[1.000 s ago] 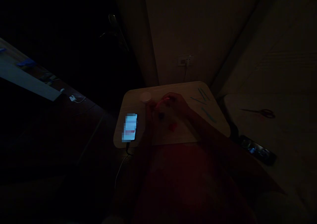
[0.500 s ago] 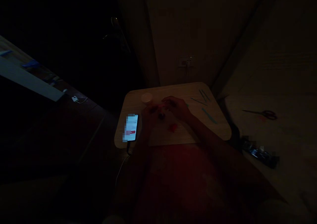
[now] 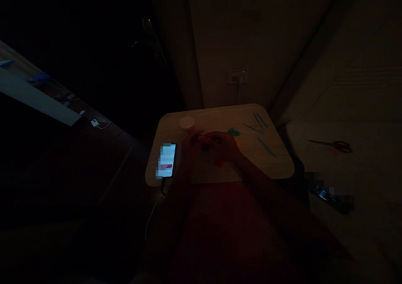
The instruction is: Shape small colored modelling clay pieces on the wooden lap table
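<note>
In dim light, my left hand and my right hand meet above the small wooden-topped table. The fingers of both are curled together around something small; it is too dark to make out what. Just below the fingertips sits a small dark round thing. Close to my right hand lie a soft-looking red lump, a green lump and an orange piece partly covered by the hand. A pale round tub stands beyond my left hand.
A lit phone with a cable lies at the table's left. Several thin blue-green sticks are spread on the right side. Scissors and a dark object rest on the pale surface to the right. A wall socket is behind.
My right hand has come down and nearer, its fingers now closer to my left hand. The green lump and orange piece beside it show more. The view has shifted slightly.
</note>
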`<action>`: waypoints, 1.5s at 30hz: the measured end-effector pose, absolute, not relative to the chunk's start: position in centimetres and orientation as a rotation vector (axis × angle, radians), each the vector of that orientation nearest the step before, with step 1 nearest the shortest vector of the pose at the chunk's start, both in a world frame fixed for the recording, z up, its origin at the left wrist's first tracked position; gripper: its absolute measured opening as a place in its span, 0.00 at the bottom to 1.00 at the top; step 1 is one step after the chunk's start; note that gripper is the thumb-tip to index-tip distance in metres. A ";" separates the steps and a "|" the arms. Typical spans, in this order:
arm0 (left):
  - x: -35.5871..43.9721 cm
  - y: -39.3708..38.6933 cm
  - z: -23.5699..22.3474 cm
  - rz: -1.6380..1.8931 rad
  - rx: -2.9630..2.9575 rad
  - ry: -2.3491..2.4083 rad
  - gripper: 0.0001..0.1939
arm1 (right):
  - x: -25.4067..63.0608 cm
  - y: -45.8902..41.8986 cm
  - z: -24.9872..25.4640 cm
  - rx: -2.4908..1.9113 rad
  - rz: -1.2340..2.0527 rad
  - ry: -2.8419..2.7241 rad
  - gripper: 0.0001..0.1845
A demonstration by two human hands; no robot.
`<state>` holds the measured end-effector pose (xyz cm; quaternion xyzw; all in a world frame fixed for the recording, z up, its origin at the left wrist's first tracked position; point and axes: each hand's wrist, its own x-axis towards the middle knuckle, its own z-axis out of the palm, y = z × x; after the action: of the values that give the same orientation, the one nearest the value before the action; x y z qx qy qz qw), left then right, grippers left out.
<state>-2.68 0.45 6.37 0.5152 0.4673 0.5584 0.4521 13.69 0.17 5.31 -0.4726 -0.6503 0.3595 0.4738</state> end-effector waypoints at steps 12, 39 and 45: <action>-4.6 1.8 3.4 1.648 1.092 1.259 0.13 | 17.0 1.5 5.9 -1.299 0.520 -1.478 0.12; -2.7 0.0 1.0 1.493 0.990 1.205 0.19 | 9.8 11.7 10.9 -1.234 0.515 -2.087 0.08; -2.5 -0.1 0.9 1.517 0.999 1.208 0.13 | 8.7 13.6 11.2 -1.245 0.562 -2.126 0.09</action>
<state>-2.49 -0.08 0.94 0.4063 0.4911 0.6169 0.4617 8.65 13.58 11.19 -0.4696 -0.8020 0.2119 0.3024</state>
